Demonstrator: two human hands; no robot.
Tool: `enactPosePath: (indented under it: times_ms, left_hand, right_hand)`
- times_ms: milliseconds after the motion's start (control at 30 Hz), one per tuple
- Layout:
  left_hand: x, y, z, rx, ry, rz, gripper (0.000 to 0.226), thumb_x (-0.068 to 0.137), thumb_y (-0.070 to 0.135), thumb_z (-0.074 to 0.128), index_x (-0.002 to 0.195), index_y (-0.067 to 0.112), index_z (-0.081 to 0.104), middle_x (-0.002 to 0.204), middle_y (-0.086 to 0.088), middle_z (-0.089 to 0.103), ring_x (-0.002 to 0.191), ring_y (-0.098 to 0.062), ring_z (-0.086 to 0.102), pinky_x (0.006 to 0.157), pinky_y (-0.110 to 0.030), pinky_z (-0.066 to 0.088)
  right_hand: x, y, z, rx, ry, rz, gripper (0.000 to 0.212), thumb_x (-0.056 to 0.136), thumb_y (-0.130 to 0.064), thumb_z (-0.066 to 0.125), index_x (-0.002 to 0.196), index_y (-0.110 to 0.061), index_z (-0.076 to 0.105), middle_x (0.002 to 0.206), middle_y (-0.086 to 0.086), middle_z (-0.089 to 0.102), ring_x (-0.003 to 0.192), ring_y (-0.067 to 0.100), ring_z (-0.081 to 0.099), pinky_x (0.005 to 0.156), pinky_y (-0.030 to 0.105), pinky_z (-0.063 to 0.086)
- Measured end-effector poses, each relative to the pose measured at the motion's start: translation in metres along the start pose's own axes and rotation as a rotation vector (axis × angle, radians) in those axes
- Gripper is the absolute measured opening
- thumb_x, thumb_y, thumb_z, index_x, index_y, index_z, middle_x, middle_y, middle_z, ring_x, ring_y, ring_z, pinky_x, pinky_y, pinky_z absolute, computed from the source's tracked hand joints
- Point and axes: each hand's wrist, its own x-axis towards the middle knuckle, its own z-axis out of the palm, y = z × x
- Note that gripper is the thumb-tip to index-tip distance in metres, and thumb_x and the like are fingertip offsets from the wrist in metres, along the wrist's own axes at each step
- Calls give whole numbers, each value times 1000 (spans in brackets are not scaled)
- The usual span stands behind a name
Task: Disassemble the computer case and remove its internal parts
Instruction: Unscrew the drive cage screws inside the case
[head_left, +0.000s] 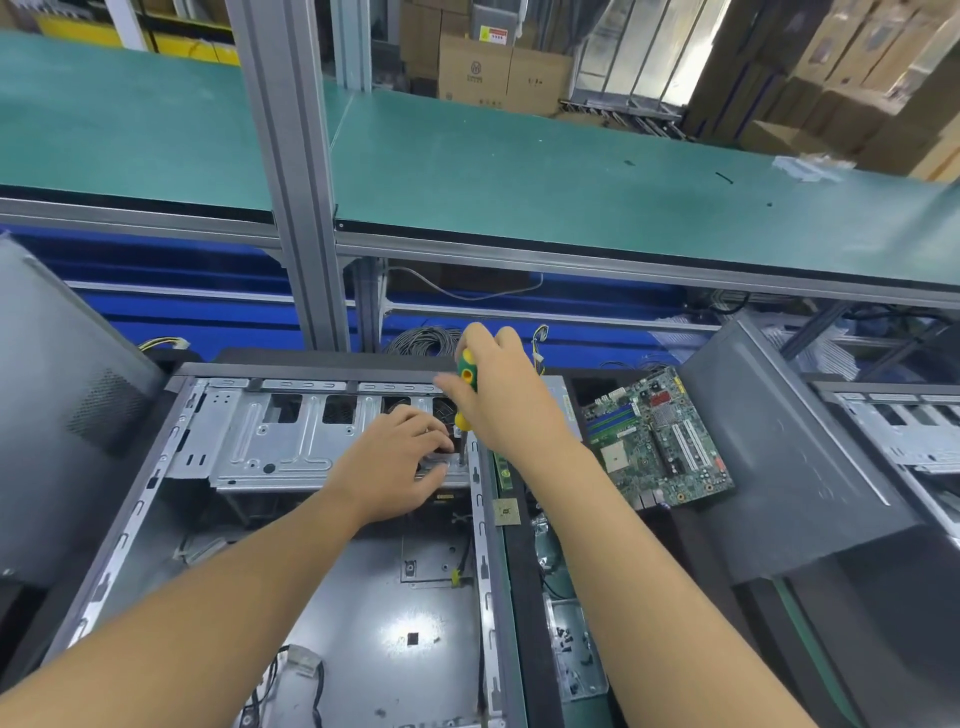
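Observation:
An open grey computer case (363, 597) lies flat in front of me, its motherboard bay bare. A silver drive cage (270, 441) spans the far end of the case. My right hand (498, 400) grips a green and yellow screwdriver (466, 371), held upright with its tip down at the cage's right end. My left hand (400, 462) rests on the cage right beside the tip, fingers curled over a small part there; what they hold is hidden.
A removed green motherboard (660, 441) lies right of the case, with a loose CPU chip (506, 512) and a small tray of screws (574, 649) nearer me. Grey side panels (789, 467) lean right and left. A second open case (904, 431) sits far right. A green conveyor (571, 171) runs behind.

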Motion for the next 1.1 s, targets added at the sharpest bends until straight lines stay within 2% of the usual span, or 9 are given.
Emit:
enactPosePath:
  times_ms: [200, 400, 467, 567, 700, 800, 933, 1033, 1100]
  left_hand:
    - [1, 0, 1, 25, -11, -4, 30, 91, 42, 54, 112, 27, 69, 115, 18, 60, 114, -9, 44, 97, -34, 44]
    - [0, 3, -2, 15, 9, 7, 15, 89, 36, 60, 98, 26, 67, 106, 16, 60, 106, -12, 44, 90, -36, 46]
    - [0, 3, -2, 9, 0, 1, 15, 90, 37, 59, 99, 27, 66, 108, 16, 60, 106, -11, 43, 90, -36, 45]
    - [0, 2, -3, 11, -33, -13, 27, 91, 40, 56, 112, 27, 68, 117, 18, 59, 112, -10, 43, 95, -34, 42]
    - [0, 2, -4, 12, -57, -23, 34, 92, 44, 52, 116, 28, 69, 120, 19, 60, 117, -9, 42, 100, -36, 41]
    - [-1, 2, -4, 6, -61, -21, 37, 92, 46, 49, 116, 27, 70, 120, 18, 60, 117, -11, 43, 100, -37, 42]
    - [0, 1, -4, 9, -61, -17, 37, 92, 46, 50, 115, 25, 70, 119, 15, 62, 116, -14, 45, 99, -39, 43]
    - [0, 1, -3, -3, -52, -19, 37, 90, 46, 50, 113, 26, 71, 118, 15, 62, 115, -14, 46, 97, -39, 44]
    - [1, 0, -3, -11, -48, -19, 37, 90, 47, 50, 112, 27, 71, 116, 17, 62, 114, -14, 46, 96, -39, 44]
  right_hand:
    - [-2, 2, 0, 95, -36, -8, 36, 98, -14, 61, 128, -18, 43, 120, 2, 48, 102, 23, 47, 79, 30, 35]
    - [-8, 1, -7, 97, -181, -45, 29, 94, -7, 50, 118, -21, 42, 111, -1, 46, 101, 25, 45, 75, 36, 36]
    - [-10, 0, -5, 42, -147, -59, 21, 98, -22, 51, 117, -23, 43, 115, -1, 47, 106, 24, 42, 76, 38, 38]
    - [-9, 0, -3, -3, -37, -35, 27, 100, -45, 53, 116, -24, 49, 113, -1, 42, 105, 20, 37, 78, 35, 37]
    - [-6, 0, -4, 99, -23, 7, 17, 102, -33, 56, 116, -24, 55, 107, -1, 40, 98, 22, 45, 82, 34, 42]
    - [-4, -4, -8, 46, -58, -6, 29, 103, -25, 54, 132, -27, 54, 111, 0, 43, 94, 19, 48, 79, 28, 36]
    - [0, -8, -15, 43, -96, 34, 39, 103, -20, 52, 141, -17, 42, 127, 4, 54, 101, 18, 48, 80, 27, 34]
    - [-2, -10, -14, 60, -137, 62, 29, 105, -18, 46, 133, -14, 42, 99, -1, 57, 76, 14, 50, 60, 26, 33]
    - [-3, -10, -13, 96, -133, 81, 25, 103, -16, 43, 128, -14, 42, 87, -3, 53, 75, 16, 49, 58, 29, 34]
